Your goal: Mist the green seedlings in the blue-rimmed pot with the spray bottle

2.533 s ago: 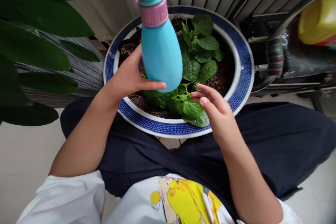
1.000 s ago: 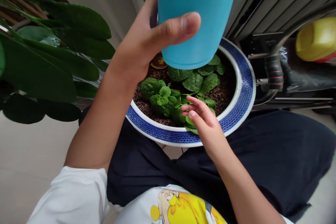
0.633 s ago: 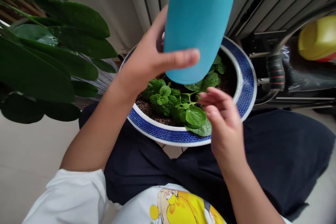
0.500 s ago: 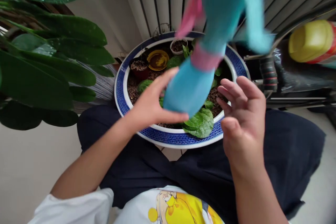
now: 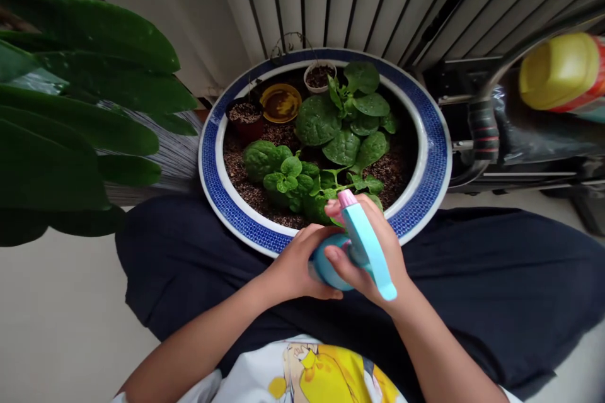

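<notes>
Left hand [image 5: 295, 269] and right hand [image 5: 388, 250] clasp spray bottle [image 5: 365, 244].

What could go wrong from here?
1. The spray bottle's pink nozzle appears close to the leaves in view; moving it forward might brush or bend them.
2. The left hand holds the bottle's body and the right hand its head; if both slipped, it might knock the pot's rim.
</notes>
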The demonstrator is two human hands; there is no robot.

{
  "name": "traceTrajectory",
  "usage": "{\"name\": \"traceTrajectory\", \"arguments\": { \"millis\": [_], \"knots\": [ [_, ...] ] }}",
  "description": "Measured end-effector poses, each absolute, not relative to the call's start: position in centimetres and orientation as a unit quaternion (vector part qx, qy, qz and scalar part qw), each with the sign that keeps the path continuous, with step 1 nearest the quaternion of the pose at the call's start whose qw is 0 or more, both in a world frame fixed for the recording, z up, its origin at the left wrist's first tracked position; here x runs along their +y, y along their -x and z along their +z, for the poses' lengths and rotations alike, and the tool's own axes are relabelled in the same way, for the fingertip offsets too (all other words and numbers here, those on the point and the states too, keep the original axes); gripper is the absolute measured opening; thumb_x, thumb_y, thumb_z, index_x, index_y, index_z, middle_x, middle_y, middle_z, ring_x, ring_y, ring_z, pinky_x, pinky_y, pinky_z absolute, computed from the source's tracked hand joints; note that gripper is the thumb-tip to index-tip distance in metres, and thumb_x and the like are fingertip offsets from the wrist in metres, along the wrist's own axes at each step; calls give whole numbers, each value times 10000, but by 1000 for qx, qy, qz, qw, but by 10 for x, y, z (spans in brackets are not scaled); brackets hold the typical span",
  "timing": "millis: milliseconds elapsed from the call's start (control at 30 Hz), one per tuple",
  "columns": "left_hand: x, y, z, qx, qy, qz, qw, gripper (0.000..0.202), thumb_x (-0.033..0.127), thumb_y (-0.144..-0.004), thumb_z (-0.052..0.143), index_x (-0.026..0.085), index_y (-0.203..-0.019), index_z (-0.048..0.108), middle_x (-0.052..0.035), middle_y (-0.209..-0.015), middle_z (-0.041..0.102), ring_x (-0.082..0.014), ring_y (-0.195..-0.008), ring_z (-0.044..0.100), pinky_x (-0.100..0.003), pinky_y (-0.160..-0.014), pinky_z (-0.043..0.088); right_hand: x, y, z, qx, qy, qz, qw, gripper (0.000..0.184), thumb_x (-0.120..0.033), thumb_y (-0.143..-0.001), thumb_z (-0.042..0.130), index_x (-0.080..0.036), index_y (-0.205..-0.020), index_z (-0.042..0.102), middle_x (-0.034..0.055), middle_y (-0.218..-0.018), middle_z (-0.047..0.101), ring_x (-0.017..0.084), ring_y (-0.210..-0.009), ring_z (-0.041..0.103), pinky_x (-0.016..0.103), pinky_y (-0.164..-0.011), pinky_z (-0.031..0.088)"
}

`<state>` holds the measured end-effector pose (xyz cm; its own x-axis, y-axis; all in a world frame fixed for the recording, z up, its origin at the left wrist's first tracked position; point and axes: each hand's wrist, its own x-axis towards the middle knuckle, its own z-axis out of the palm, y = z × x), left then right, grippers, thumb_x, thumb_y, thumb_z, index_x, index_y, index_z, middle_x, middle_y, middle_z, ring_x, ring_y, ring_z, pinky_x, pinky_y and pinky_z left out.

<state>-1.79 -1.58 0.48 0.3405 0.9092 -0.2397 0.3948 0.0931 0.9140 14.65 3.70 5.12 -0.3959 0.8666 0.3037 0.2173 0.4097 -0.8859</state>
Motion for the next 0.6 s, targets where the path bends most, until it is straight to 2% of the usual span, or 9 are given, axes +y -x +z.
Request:
{"name": "traceTrajectory", "arguments": {
  "millis": [133, 233, 300, 333, 400, 467, 533, 600],
  "knots": [
    [-12, 23, 9, 497, -651, 228, 527, 924, 313, -529, 897, 352, -1358, 492, -39, -1313, 544, -340, -1224, 507, -454, -1036, 447, 26, -146, 52, -718, 403, 378, 422, 154, -268, -808, 634, -244, -942, 561, 36, -861, 586, 217, -777, 596, 366, -670, 506],
    [-12, 25, 14, 482, -664, 205, 533, 896, 343, -538, 900, 357, -1347, 517, -33, -1309, 561, -335, -1209, 515, -456, -1032, 446, 17, -147, 53, -683, 443, 388, 432, 97, -253, -814, 616, -246, -856, 529, 9, -769, 521, 190, -689, 564, 342, -606, 482],
    [-13, 25, 15, 475, -668, 200, 537, 932, 359, -528, 908, 365, -1367, 502, -34, -1337, 556, -340, -1230, 507, -460, -1048, 434, 13, -150, 52, -671, 446, 405, 433, 132, -259, -818, 626, -255, -931, 558, 23, -828, 546, 209, -768, 597, 364, -671, 520],
    [-13, 25, 14, 472, -668, 199, 540, 951, 357, -526, 910, 370, -1379, 488, -34, -1358, 549, -343, -1250, 498, -461, -1064, 422, 12, -152, 51, -669, 438, 417, 432, 212, -271, -820, 637, -263, -1021, 573, 42, -913, 577, 234, -868, 619, 392, -751, 541],
    [-14, 24, 13, 466, -667, 202, 546, 951, 347, -539, 903, 376, -1388, 476, -29, -1384, 542, -345, -1282, 485, -459, -1093, 398, 11, -156, 50, -672, 410, 448, 423, 451, -323, -814, 674, -279, -1241, 534, 84, -1169, 586, 295, -1136, 578, 467, -953, 515],
    [-15, 25, 12, 453, -667, 203, 556, 919, 352, -564, 891, 372, -1385, 481, -22, -1389, 548, -341, -1290, 489, -452, -1105, 388, 9, -159, 51, -671, 379, 485, 413, 654, -395, -801, 699, -274, -1388, 437, 106, -1357, 519, 330, -1288, 489, 512, -1063, 452],
    [-17, 26, 12, 441, -667, 203, 564, 870, 354, -605, 869, 353, -1387, 487, -25, -1403, 550, -338, -1279, 506, -451, -1095, 399, 6, -159, 53, -668, 360, 504, 413, 696, -436, -790, 706, -250, -1401, 428, 117, -1350, 531, 326, -1260, 521, 501, -1050, 466],
    [-21, 26, 12, 437, -668, 200, 568, 805, 321, -668, 825, 319, -1398, 486, -44, -1423, 545, -334, -1247, 535, -458, -1069, 422, 1, -156, 56, -675, 363, 483, 424, 611, -417, -786, 701, -219, -1327, 498, 118, -1253, 583, 304, -1171, 582, 464, -994, 504]
  ]
}}
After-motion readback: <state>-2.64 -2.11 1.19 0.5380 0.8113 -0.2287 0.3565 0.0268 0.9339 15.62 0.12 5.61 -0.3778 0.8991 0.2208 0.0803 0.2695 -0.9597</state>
